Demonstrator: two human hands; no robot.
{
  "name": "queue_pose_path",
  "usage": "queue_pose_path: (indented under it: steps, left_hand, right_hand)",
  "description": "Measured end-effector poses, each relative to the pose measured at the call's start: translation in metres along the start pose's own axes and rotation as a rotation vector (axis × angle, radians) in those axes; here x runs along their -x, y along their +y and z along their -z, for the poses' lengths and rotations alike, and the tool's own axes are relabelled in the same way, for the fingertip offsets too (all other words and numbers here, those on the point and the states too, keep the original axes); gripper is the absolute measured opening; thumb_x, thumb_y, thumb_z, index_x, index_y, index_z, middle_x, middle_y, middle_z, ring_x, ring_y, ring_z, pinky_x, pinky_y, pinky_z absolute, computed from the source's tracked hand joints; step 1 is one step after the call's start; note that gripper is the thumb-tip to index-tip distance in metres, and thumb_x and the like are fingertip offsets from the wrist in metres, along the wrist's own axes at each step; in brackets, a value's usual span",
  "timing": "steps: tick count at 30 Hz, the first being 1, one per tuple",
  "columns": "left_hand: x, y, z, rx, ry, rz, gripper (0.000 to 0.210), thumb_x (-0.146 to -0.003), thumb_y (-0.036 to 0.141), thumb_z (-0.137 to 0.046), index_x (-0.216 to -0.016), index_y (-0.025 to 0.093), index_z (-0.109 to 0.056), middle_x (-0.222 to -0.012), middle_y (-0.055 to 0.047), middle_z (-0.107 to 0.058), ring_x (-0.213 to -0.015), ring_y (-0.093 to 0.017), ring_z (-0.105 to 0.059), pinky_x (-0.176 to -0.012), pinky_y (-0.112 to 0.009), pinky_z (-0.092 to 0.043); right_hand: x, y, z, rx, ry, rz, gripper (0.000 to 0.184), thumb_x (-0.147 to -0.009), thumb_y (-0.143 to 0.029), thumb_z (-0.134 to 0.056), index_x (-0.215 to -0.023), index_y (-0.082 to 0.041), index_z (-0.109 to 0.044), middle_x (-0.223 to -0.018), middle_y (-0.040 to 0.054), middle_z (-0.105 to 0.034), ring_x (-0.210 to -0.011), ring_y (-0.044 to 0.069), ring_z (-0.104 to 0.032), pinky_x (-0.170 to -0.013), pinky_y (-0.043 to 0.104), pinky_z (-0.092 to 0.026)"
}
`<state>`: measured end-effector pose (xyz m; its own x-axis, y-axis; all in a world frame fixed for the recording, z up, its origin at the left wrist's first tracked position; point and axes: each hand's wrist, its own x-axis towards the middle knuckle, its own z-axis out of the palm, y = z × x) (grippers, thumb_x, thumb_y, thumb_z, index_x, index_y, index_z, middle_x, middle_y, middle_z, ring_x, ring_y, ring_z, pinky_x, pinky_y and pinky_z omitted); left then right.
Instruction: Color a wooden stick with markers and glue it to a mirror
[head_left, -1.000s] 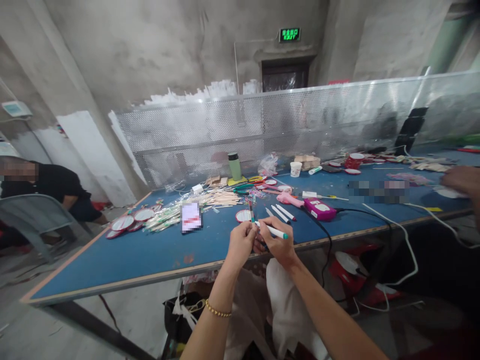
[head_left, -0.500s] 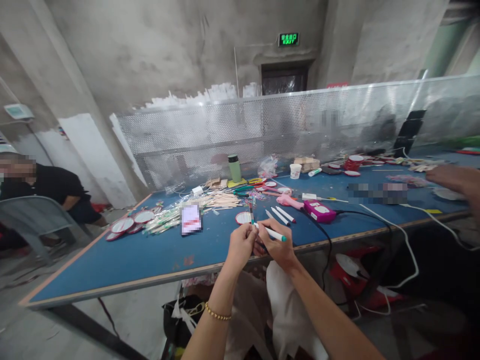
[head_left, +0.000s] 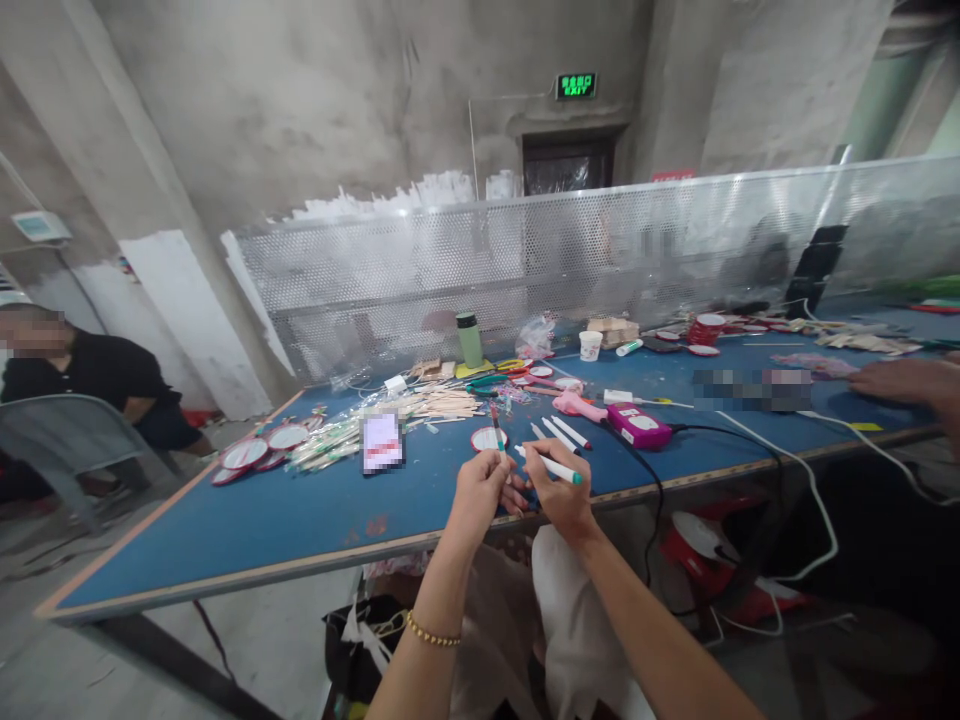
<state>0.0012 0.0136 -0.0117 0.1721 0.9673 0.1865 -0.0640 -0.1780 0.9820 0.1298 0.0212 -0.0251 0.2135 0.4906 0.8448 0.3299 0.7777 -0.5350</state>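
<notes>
Near the front edge of the table, my left hand pinches a thin stick that points up and away, with dark and teal colouring along it. My right hand holds a white marker with a green end, gripped like a pen. The marker's tip points left toward the stick, with a small gap between them. Just beyond my left hand lies a round white disc with a red rim, partly behind the stick. Several white markers lie beyond my right hand.
A phone and a pile of thin sticks are to the left. A purple box with cables, a pink tool, a paper cup and a green bottle stand farther back. Another person's hand rests at right.
My right hand has drawn slightly right, taking the marker away from the stick. The stick in my left hand has shifted a little left. The other person's hand at right has lowered.
</notes>
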Motion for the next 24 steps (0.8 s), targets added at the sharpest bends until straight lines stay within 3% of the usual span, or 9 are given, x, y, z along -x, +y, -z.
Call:
queue_pose_path:
  steps: [13, 24]
  left_hand:
    - [-0.0005, -0.0003, 0.0011, 0.029, -0.004, 0.001, 0.041, -0.070, 0.056, -0.075, -0.075, 0.020, -0.056, -0.059, 0.002, -0.066, -0.043, -0.017, -0.064, -0.040, -0.026, -0.051]
    - [-0.0028, -0.0045, 0.0021, 0.046, 0.017, 0.012, 0.039, -0.069, 0.048, -0.076, -0.085, 0.017, -0.059, -0.061, 0.001, -0.068, -0.044, -0.015, -0.067, -0.041, -0.022, -0.052]
  right_hand:
    - [-0.0003, -0.0015, -0.0014, -0.006, -0.036, -0.044, 0.021, -0.092, -0.025, -0.057, -0.072, -0.020, -0.064, -0.056, -0.0028, -0.062, -0.045, 0.011, -0.054, -0.050, 0.023, -0.047]
    - [-0.0013, -0.0015, -0.0004, 0.005, -0.028, -0.032, 0.021, -0.092, -0.024, -0.056, -0.072, -0.020, -0.065, -0.059, -0.0018, -0.064, -0.048, 0.011, -0.056, -0.053, 0.023, -0.049]
